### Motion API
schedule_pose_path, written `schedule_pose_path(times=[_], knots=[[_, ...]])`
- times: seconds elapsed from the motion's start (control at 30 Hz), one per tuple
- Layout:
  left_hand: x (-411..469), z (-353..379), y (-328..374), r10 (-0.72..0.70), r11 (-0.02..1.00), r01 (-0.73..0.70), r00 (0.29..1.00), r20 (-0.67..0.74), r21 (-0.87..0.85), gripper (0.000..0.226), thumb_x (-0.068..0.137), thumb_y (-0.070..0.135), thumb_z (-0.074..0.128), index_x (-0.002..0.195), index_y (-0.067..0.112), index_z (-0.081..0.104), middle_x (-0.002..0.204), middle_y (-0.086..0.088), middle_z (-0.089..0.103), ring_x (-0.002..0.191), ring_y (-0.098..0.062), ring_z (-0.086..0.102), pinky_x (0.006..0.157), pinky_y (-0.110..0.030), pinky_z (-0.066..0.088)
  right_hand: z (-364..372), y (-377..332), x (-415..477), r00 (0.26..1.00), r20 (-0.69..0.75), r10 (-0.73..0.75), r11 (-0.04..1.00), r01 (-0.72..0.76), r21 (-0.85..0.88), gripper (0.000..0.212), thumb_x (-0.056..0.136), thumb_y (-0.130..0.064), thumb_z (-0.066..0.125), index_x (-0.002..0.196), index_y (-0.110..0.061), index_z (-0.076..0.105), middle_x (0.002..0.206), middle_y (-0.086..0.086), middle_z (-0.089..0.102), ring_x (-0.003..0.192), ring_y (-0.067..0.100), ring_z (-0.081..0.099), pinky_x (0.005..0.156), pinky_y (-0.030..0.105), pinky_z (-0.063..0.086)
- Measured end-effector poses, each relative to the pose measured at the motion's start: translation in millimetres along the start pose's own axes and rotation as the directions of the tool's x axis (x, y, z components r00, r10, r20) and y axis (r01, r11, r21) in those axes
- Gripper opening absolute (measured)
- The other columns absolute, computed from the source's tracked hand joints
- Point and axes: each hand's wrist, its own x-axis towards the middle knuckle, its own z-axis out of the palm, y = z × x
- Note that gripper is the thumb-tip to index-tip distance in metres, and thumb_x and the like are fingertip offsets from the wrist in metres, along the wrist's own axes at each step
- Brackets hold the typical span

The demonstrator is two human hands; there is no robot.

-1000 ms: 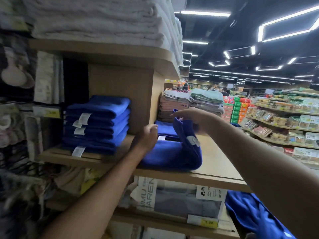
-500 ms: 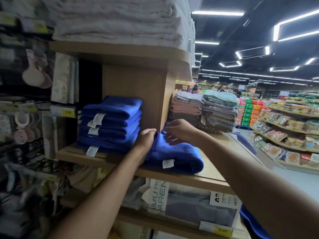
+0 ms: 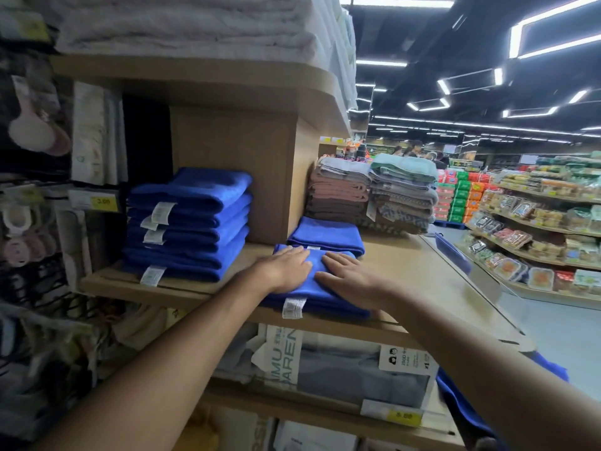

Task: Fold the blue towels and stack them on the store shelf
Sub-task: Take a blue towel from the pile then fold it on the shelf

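A folded blue towel [image 3: 317, 296] with a white tag lies near the front edge of the wooden shelf [image 3: 406, 271]. My left hand [image 3: 286, 268] and my right hand [image 3: 346, 271] both press flat on its top, fingers straight, side by side. Just behind it lies another folded blue towel [image 3: 327, 236]. To the left, a stack of several folded blue towels [image 3: 188, 222] with white tags stands on the same shelf against the wooden divider. More blue cloth [image 3: 461, 398] hangs low at the right, partly hidden by my right arm.
A wooden divider block [image 3: 234, 170] stands between the blue stack and the towels under my hands. Grey, pink and green towel piles [image 3: 370, 193] sit further back. Pale towels [image 3: 195, 24] fill the shelf above. Packaged goods [image 3: 341, 372] lie below. An aisle with food shelves [image 3: 536, 229] opens to the right.
My right hand brought the raised half of the towel down, closing the fold. Both hands then let go of the cloth and now press flat on top.
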Motion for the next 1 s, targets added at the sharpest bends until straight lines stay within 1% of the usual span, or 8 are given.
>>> schedule_pose_path(times=[0.2, 0.37, 0.47, 0.6, 0.67, 0.77, 0.9, 1.0], knots=[[-5.3, -0.1, 2.8, -0.018, 0.999, 0.018, 1.000, 0.003, -0.033, 0.057, 0.108, 0.038, 0.020, 0.161, 0.018, 0.015, 0.169, 0.000, 0.005, 0.156, -0.016, 0.001, 0.122, -0.028, -0.001, 9.1, 8.2, -0.7, 0.976, -0.203, 0.073, 0.979, -0.031, 0.204, 0.074, 0.101, -0.061, 0.035, 0.155, -0.010, 0.035, 0.165, 0.008, 0.027, 0.152, 0.023, 0.021, 0.123, 0.037, 0.017], [-12.2, -2.6, 6.1, -0.015, 0.997, 0.013, 0.999, -0.035, -0.073, 0.056, 0.108, 0.037, 0.024, 0.160, 0.018, 0.019, 0.169, 0.001, 0.009, 0.155, -0.015, 0.004, 0.121, -0.026, 0.002, 1.8, 26.0, -14.3, 0.900, -0.162, 0.406, 0.880, -0.336, 0.336, 0.088, 0.078, -0.086, 0.016, 0.095, -0.015, 0.067, 0.116, 0.017, 0.066, 0.113, 0.035, 0.057, 0.103, 0.046, 0.043], [-15.1, -3.0, 6.5, 0.007, 0.995, -0.016, 0.995, -0.095, -0.097, 0.055, 0.108, 0.035, 0.029, 0.159, 0.017, 0.025, 0.168, 0.000, 0.015, 0.154, -0.013, 0.009, 0.117, -0.021, 0.005, -0.8, 24.2, -16.5, 0.931, -0.154, 0.330, 0.848, -0.221, 0.482, 0.077, 0.064, -0.085, 0.040, 0.084, -0.015, 0.066, 0.093, 0.007, 0.072, 0.093, 0.031, 0.065, 0.094, 0.048, 0.051], [-15.0, -1.4, 4.5, -0.015, 0.964, -0.043, 0.977, -0.212, -0.263, 0.063, 0.103, 0.028, 0.046, 0.160, 0.019, 0.020, 0.169, -0.005, 0.011, 0.155, -0.018, 0.010, 0.122, -0.027, 0.007, 2.7, 17.7, -14.4, 0.915, -0.247, 0.319, 0.651, -0.022, 0.759, 0.035, 0.078, -0.043, 0.078, 0.104, -0.028, 0.061, 0.100, -0.003, 0.070, 0.089, 0.012, 0.070, 0.081, 0.033, 0.058], [-15.6, -5.4, 0.8, -0.145, 0.851, -0.024, 0.949, -0.279, -0.525, 0.083, 0.098, 0.026, 0.057, 0.161, 0.027, 0.003, 0.169, -0.006, 0.005, 0.155, -0.023, 0.011, 0.124, -0.038, 0.014, 1.9, 12.4, -13.3, 0.906, -0.298, 0.299, 0.550, 0.091, 0.830, 0.032, 0.081, -0.025, 0.079, 0.102, -0.032, 0.056, 0.104, -0.004, 0.068, 0.080, 0.005, 0.070, 0.065, 0.020, 0.055], [-16.9, -12.3, -3.1, -0.409, 0.521, 0.000, 0.878, -0.250, -0.853, 0.100, 0.091, 0.032, 0.070, 0.161, 0.026, -0.001, 0.166, -0.008, 0.020, 0.148, -0.027, 0.031, 0.120, -0.041, 0.027, -6.9, 12.0, -10.8, 0.887, -0.374, 0.271, 0.411, 0.245, 0.878, 0.038, 0.082, -0.011, 0.075, 0.108, -0.032, 0.058, 0.108, 0.004, 0.072, 0.085, 0.013, 0.074, 0.069, 0.027, 0.058], [-22.4, -26.0, -10.3, -0.171, -0.156, 0.129, 0.973, 0.156, -0.979, 0.061, 0.076, 0.033, 0.080, 0.130, 0.011, 0.063, 0.106, -0.010, 0.076, 0.083, -0.024, 0.075, 0.071, -0.035, 0.061, -40.4, 24.0, -7.2, 0.826, -0.511, 0.236, 0.371, 0.410, 0.833, 0.044, 0.074, -0.014, 0.072, 0.114, -0.029, 0.061, 0.100, -0.003, 0.076, 0.093, 0.009, 0.073, 0.069, 0.021, 0.056], [-19.5, -32.4, -13.2, 0.061, -0.043, 0.207, 0.977, 0.204, -0.977, 0.064, 0.070, 0.041, 0.086, 0.126, 0.015, 0.069, 0.119, -0.010, 0.073, 0.100, -0.029, 0.072, 0.082, -0.042, 0.058, -58.9, 41.2, 7.0, 0.799, -0.548, 0.248, 0.380, 0.440, 0.814, 0.043, 0.082, -0.008, 0.074, 0.119, -0.026, 0.061, 0.101, -0.008, 0.076, 0.094, 0.007, 0.073, 0.067, 0.018, 0.056]])
